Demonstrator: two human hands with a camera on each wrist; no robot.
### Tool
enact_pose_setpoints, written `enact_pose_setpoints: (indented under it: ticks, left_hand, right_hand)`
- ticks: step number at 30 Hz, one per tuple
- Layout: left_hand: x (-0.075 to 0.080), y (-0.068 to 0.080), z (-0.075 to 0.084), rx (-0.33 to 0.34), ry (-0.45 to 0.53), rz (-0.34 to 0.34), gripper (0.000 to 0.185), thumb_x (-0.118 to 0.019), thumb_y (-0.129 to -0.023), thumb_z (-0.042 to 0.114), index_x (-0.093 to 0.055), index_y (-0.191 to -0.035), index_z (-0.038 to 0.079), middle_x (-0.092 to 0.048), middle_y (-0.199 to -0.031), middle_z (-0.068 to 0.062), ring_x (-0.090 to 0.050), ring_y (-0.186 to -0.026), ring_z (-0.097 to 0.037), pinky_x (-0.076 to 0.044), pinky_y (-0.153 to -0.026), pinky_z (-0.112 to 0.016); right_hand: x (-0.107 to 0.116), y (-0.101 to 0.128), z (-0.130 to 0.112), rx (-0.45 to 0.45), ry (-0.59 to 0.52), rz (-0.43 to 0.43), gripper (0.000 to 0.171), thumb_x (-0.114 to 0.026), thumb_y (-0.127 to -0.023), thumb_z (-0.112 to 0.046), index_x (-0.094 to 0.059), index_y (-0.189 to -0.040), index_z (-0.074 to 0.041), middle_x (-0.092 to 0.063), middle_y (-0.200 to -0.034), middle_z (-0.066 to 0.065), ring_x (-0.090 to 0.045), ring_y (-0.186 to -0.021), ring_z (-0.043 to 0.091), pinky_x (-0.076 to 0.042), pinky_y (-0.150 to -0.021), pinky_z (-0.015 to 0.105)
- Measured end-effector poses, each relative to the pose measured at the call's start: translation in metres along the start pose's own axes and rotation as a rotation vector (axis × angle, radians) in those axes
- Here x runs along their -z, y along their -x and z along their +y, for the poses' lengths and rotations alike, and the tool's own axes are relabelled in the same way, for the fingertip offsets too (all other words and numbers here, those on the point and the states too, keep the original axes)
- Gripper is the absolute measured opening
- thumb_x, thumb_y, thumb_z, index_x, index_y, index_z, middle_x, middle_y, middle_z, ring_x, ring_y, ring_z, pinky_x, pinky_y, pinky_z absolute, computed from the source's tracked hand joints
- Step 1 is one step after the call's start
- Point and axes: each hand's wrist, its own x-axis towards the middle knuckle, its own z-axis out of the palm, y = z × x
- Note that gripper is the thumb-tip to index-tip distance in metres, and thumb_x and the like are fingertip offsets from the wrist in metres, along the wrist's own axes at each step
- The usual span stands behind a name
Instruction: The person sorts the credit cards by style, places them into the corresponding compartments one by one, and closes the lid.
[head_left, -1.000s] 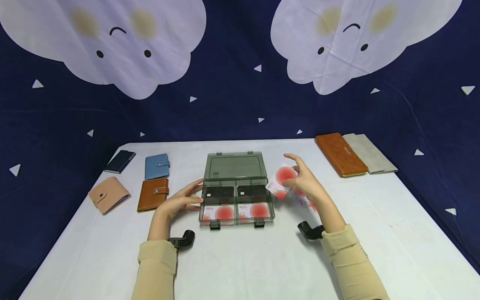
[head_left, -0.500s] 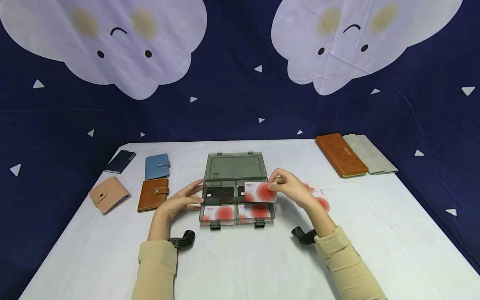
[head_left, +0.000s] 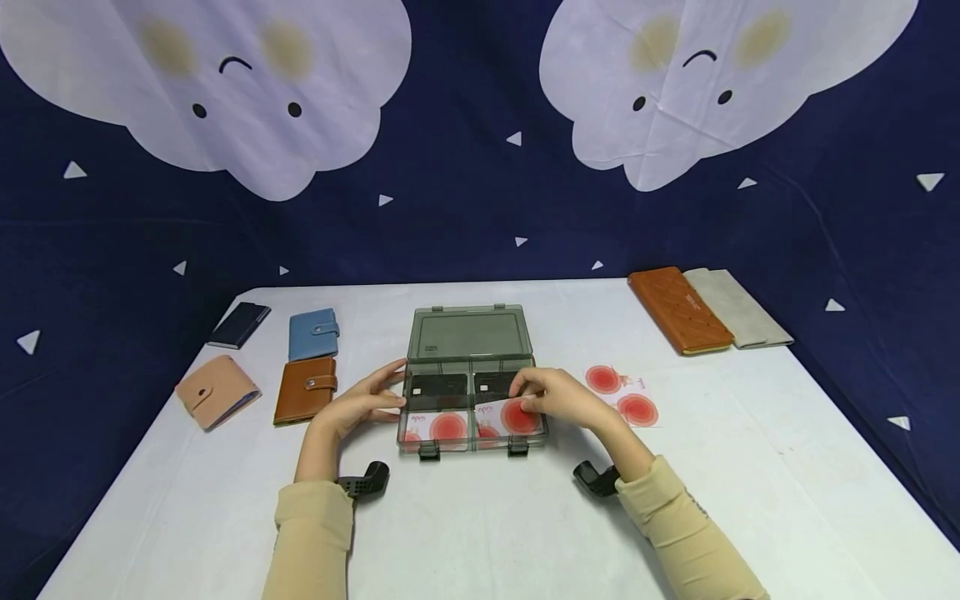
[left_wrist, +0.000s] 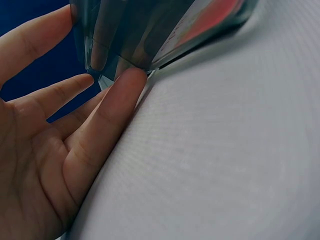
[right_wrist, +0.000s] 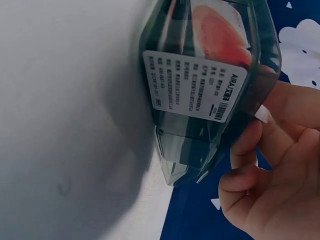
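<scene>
A grey-green see-through box [head_left: 470,335] lies with its lid folded back mid-table. My left hand [head_left: 358,408] rests against its left wall, fingers spread; thumb and fingertips touch the wall in the left wrist view. With my right hand [head_left: 566,397] I pinch a white card with red circles [head_left: 495,414], set down over the front right compartment. A similar card [head_left: 435,427] lies in the front left compartment. Black chip cards [head_left: 438,387] fill the back ones. The right wrist view shows the box's side label [right_wrist: 192,85], my fingers [right_wrist: 245,142] beside the wall.
More red-and-white cards [head_left: 637,410] lie right of the box. At back right are a brown long wallet [head_left: 681,310] and a grey one [head_left: 738,308]. On the left lie black [head_left: 238,325], blue [head_left: 313,333], brown [head_left: 303,392] and pink [head_left: 217,390] card holders.
My right hand has lifted a card from those on the right, carried it left over the box and lowered it to the front right compartment. My left hand has stayed put.
</scene>
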Motion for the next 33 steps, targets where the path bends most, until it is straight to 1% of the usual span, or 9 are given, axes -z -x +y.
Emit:
enact_pose_setpoints:
  ticks: [3,8,13,18,22,25,27,30,33]
  left_hand:
    - [0.0,0.0,0.0,-0.003,-0.002,-0.001,0.08,-0.061,-0.085,0.013,-0.013,-0.15,0.011,-0.015,-0.151,-0.021,-0.052,-0.1,-0.017,-0.048,-0.09,-0.044]
    - [0.0,0.0,0.001,-0.002,-0.004,0.002,0.08,-0.061,-0.085,0.013,-0.014,-0.149,0.011,-0.015,-0.151,-0.02,-0.051,-0.104,-0.02,-0.048,-0.09,-0.044]
    - [-0.001,0.001,0.001,-0.001,-0.006,0.006,0.08,-0.061,-0.085,0.013,-0.014,-0.149,0.011,-0.015,-0.151,-0.021,-0.05,-0.106,-0.021,-0.047,-0.09,-0.045]
    - [-0.001,0.001,0.001,0.001,-0.006,0.007,0.08,-0.061,-0.085,0.012,-0.014,-0.149,0.011,-0.014,-0.151,-0.021,-0.05,-0.104,-0.019,-0.047,-0.09,-0.044]
    - [0.0,0.0,0.001,0.001,-0.001,0.005,0.08,-0.061,-0.085,0.012,-0.014,-0.149,0.011,-0.014,-0.152,-0.021,-0.05,-0.103,-0.019,-0.047,-0.09,-0.044]
    - [0.0,0.0,0.001,-0.001,0.003,0.003,0.08,-0.061,-0.085,0.012,-0.014,-0.149,0.011,-0.014,-0.152,-0.02,-0.051,-0.104,-0.02,-0.047,-0.09,-0.044]
    - [0.0,0.0,0.001,-0.001,0.001,0.001,0.08,-0.061,-0.085,0.012,-0.014,-0.149,0.011,-0.014,-0.152,-0.02,-0.051,-0.104,-0.02,-0.047,-0.09,-0.044]
    - [0.0,0.0,0.001,0.0,-0.006,-0.001,0.08,-0.061,-0.086,0.012,-0.013,-0.149,0.011,-0.014,-0.151,-0.021,-0.051,-0.104,-0.02,-0.047,-0.09,-0.044]
    - [-0.001,0.001,0.001,-0.001,-0.009,0.0,0.08,-0.061,-0.086,0.012,-0.013,-0.15,0.011,-0.014,-0.151,-0.021,-0.05,-0.104,-0.02,-0.047,-0.09,-0.044]
  right_hand:
    - [-0.001,-0.001,0.0,0.032,0.082,-0.01,0.01,-0.063,-0.083,0.0,-0.065,-0.09,-0.007,-0.066,-0.08,-0.001,-0.055,-0.073,0.008,-0.046,-0.066,0.025]
    - [-0.001,-0.002,-0.001,0.058,0.168,-0.008,0.008,-0.065,-0.082,-0.002,-0.068,-0.084,-0.009,-0.065,-0.08,-0.001,-0.051,-0.069,0.008,-0.044,-0.063,0.023]
    - [-0.001,-0.002,-0.001,0.074,0.235,0.0,0.006,-0.067,-0.081,-0.005,-0.07,-0.083,-0.009,-0.066,-0.086,0.0,-0.051,-0.075,0.01,-0.044,-0.067,0.025]
    - [0.005,-0.001,0.0,0.063,0.224,0.01,0.011,-0.066,-0.081,-0.004,-0.07,-0.091,-0.008,-0.063,-0.083,-0.001,-0.05,-0.073,0.01,-0.043,-0.064,0.024]
    - [0.02,0.002,0.006,0.05,0.189,0.092,0.017,-0.065,-0.08,-0.001,-0.067,-0.097,-0.004,-0.06,-0.077,0.0,-0.049,-0.07,0.013,-0.042,-0.061,0.026]
    - [0.035,0.007,0.017,-0.012,0.208,0.165,0.02,-0.066,-0.079,-0.001,-0.066,-0.1,-0.001,-0.06,-0.078,0.003,-0.052,-0.072,0.016,-0.043,-0.064,0.03]
    - [0.045,0.012,0.025,-0.103,0.241,0.189,0.024,-0.066,-0.08,-0.004,-0.064,-0.104,0.0,-0.061,-0.082,0.008,-0.054,-0.076,0.021,-0.045,-0.067,0.034]
    - [0.058,0.02,0.035,-0.239,0.301,0.165,0.038,-0.067,-0.078,-0.006,-0.058,-0.115,0.003,-0.061,-0.096,0.019,-0.056,-0.088,0.032,-0.046,-0.076,0.044]
    - [0.067,0.027,0.044,-0.318,0.372,0.104,0.059,-0.069,-0.072,-0.003,-0.05,-0.127,0.002,-0.052,-0.119,0.026,-0.047,-0.106,0.042,-0.04,-0.087,0.058]
